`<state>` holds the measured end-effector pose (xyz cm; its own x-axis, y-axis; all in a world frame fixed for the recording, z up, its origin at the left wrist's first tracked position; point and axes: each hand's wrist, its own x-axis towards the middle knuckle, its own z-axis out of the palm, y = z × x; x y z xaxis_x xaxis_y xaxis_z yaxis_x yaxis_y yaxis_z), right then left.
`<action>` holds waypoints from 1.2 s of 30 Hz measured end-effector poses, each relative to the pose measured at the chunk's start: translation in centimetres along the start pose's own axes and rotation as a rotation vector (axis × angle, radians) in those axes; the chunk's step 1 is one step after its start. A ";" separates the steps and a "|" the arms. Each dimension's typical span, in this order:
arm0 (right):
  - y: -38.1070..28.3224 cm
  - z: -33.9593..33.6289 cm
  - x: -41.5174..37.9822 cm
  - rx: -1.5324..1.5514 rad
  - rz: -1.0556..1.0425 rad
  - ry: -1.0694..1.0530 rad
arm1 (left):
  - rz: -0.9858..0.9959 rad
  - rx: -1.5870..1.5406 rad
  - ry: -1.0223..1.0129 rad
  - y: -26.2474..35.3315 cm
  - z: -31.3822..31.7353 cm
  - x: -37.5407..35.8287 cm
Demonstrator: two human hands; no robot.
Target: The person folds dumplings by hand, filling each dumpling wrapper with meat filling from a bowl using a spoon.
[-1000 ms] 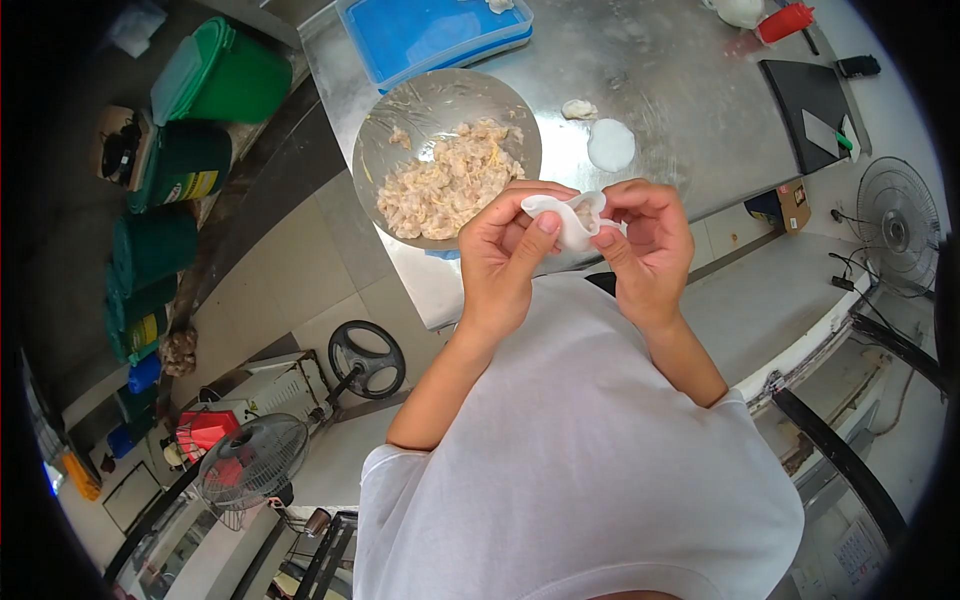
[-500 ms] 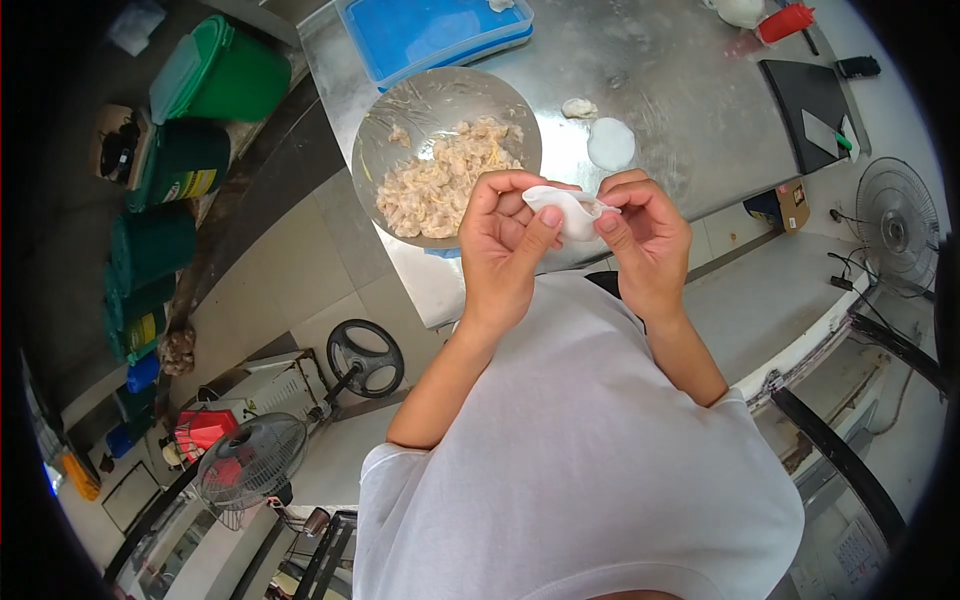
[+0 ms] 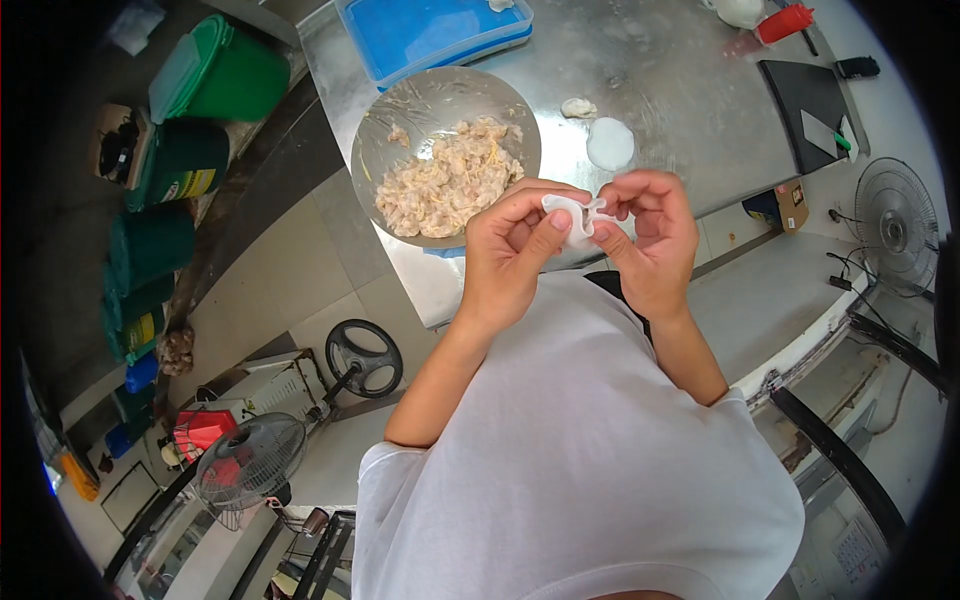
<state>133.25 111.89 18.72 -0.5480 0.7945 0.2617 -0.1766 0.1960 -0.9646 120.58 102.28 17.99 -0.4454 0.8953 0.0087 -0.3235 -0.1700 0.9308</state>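
Both hands are raised together above the near edge of the tabletop [image 3: 690,120], with a white dumpling [image 3: 572,220] held between them. The left hand [image 3: 510,250] has its grip clenched on the dumpling's left side, thumb pressed against the wrapper and fingers curled over the top. The right hand [image 3: 648,235] has its grip pinched on the dumpling's right edge with thumb and fingertips. The wrapper is folded; the seam shows a crease between the two hands. Whether filling is exposed cannot be told.

Just behind the left hand stands a metal bowl [image 3: 400,110] holding minced filling [image 3: 445,185], heaped toward the near side. Beyond the right hand, a flat round wrapper [image 3: 610,143] lies on the tabletop, and a small dough lump [image 3: 578,107] lies just beside it. A blue tray [image 3: 430,30] sits at the far edge, touching or nearly touching the bowl's rim. A black board [image 3: 810,100] lies well apart, to the right.
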 end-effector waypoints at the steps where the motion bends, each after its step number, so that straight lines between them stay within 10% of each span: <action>1: -0.1 0.0 0.1 0.020 0.028 0.001 | 0.001 -0.003 -0.007 0.0 0.0 0.0; 36: 1.0 -0.5 0.0 -0.068 -0.012 -0.107 | -0.060 -0.184 0.069 -0.4 -0.2 0.0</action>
<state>133.49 112.31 17.77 -0.6312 0.7266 0.2714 -0.1294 0.2464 -0.9605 120.50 102.28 17.49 -0.4750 0.8767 -0.0759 -0.4957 -0.1953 0.8462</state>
